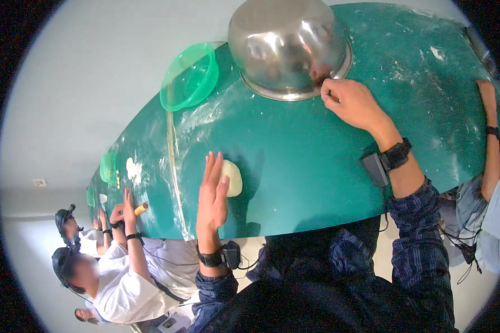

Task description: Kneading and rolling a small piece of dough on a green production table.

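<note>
My left hand (211, 194) stands on edge with its fingers stretched out, against the left side of a pale round lump of dough (233, 178). The dough rests on the green tabletop (294, 166), partly behind my thumb. Farther off, a large shiny metal bowl (283, 47) sits upside down with its rim toward the table. My right hand (353, 102) is closed, its curled fingertips right at the near right part of that rim. Whether they grip the rim or something small is hidden.
A green plastic basin (190, 77) stands at the table's far left edge. A tan strip (175, 177) crosses the flour-dusted surface. Leftward, a co-worker's hands (126, 211) are near a rolling pin (141, 208). Another person's arm (490, 127) reaches in at right.
</note>
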A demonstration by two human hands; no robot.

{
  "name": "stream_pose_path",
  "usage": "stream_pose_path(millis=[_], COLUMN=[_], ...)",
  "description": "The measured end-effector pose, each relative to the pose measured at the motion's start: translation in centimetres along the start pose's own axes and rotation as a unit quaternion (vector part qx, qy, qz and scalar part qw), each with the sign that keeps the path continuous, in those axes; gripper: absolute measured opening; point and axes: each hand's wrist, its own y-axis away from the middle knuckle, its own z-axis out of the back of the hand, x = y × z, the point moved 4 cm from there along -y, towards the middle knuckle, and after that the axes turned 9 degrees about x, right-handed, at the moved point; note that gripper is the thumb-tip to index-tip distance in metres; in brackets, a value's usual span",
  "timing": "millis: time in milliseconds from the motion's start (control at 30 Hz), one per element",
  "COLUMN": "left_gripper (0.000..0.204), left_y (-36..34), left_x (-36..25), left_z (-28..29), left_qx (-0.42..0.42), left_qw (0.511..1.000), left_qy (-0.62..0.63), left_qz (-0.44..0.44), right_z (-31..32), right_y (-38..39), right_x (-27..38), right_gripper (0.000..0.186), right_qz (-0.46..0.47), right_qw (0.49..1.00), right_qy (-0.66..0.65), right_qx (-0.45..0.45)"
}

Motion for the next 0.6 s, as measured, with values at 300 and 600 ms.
stream_pose_path(millis=[300, 600], left_gripper=[0.072, 0.062], left_y=[-6.2, -11.3], left_x=[0.1, 0.0], left_z=[-3.0, -3.5], left_qx=[-0.01, -0.105], left_qw=[0.992, 0.978], left_qy=[-0.121, -0.171], left_qz=[-0.023, -0.05], right_z=[-0.5, -0.6], right_y=[-0.4, -0.5], right_x=[-0.1, -0.4], right_gripper=[0.011, 0.012], right_qz=[-0.008, 0.002], right_qw=[1.0, 1.0], right_qy=[-0.002, 0.009], right_qx=[-0.004, -0.003])
